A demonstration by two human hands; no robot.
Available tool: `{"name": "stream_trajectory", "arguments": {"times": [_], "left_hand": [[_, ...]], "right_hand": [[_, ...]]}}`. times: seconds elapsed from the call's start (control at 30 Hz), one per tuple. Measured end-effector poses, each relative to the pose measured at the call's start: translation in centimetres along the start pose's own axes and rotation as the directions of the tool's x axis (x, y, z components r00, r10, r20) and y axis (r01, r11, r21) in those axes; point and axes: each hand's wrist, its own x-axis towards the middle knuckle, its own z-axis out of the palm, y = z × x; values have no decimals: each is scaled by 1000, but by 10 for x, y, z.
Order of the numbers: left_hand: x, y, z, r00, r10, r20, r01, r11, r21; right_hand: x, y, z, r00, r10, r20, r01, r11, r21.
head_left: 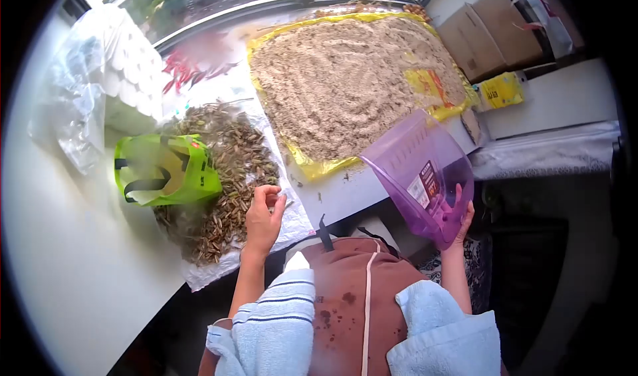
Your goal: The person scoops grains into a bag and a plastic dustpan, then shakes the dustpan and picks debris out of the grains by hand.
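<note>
My right hand (466,224) grips a translucent purple plastic bin (405,170) by its lower end, with fingers showing through the plastic. The bin is tilted, has slots along one side and bears a white and brown label (425,184). My left hand (263,222) hovers by the edge of a white sheet (296,220), its fingers curled in toward the thumb; whether anything small is between them is hidden. Beside it, a heap of dry brown pods (232,156) lies spread on the sheet. A green bag (199,170) stands at the heap's left side.
Brown grainy material (345,77) covers a yellow plastic sheet (312,168) near the window. Red peppers (193,70) lie at the back left, by a clear plastic bag (76,90). Cardboard boxes (488,33) and a yellow packet (502,91) are at the right.
</note>
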Motion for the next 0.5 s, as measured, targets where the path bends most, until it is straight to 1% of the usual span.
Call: {"name": "stream_trajectory", "arguments": {"times": [0.07,0.1,0.13,0.2,0.27,0.33,0.4,0.43,0.47,0.5], "left_hand": [[-7,-14,36,969,-51,243,45,999,30],[-10,-18,49,963,0,270,-18,998,64],[-10,-17,55,931,14,364,-57,993,106],[-9,-13,67,910,47,411,-145,967,208],[-4,-12,77,890,-30,456,-110,954,279],[6,-8,87,874,-51,483,-160,909,384],[17,3,107,883,-98,459,-159,857,490],[24,2,120,879,-130,458,-142,847,512],[28,7,138,893,-118,435,-144,840,524],[31,8,159,889,-186,418,-89,826,556]], "right_hand": [[0,3,-38,1000,-12,-11,12,999,39],[1,4,-57,997,29,-74,-21,995,96],[8,6,-91,992,85,-97,-68,984,162],[12,7,-122,987,12,-162,10,991,134],[22,1,-143,980,-30,-198,57,990,132],[41,-9,-155,973,-60,-222,93,985,143],[70,-26,-160,969,-76,-235,115,980,160],[86,-37,-163,975,-65,-213,101,981,163],[107,-43,-173,985,-44,-169,74,982,174],[131,-54,-181,993,-26,-119,48,982,182]]}}
